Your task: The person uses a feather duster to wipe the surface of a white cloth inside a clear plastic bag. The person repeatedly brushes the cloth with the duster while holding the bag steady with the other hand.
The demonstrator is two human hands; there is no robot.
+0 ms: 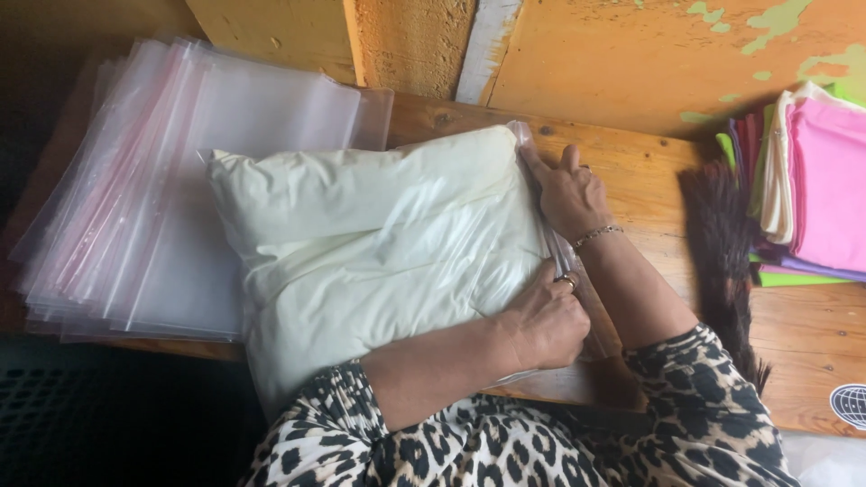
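**Both hands press the open edge of a bagged pillow**

A cream pillow lies on the wooden desk, inside a clear plastic bag whose open edge runs along the pillow's right side. The bag's closing strip is hard to make out under the hands.

The left hand sits at the near end of that edge, its fingers curled shut and pinching the plastic; the fingertips are hidden beneath the knuckles. The right hand rests farther along the same edge, its fingers stretched out and pressing flat on the bag.

Leopard-print sleeves cover the pillow's near corner.

On the left, a stack of empty clear bags lies partly under the pillow. To the right lies a dark brush, and beyond it folded coloured cloths, cut off by the frame's edge. A peeling orange wall stands behind the desk.
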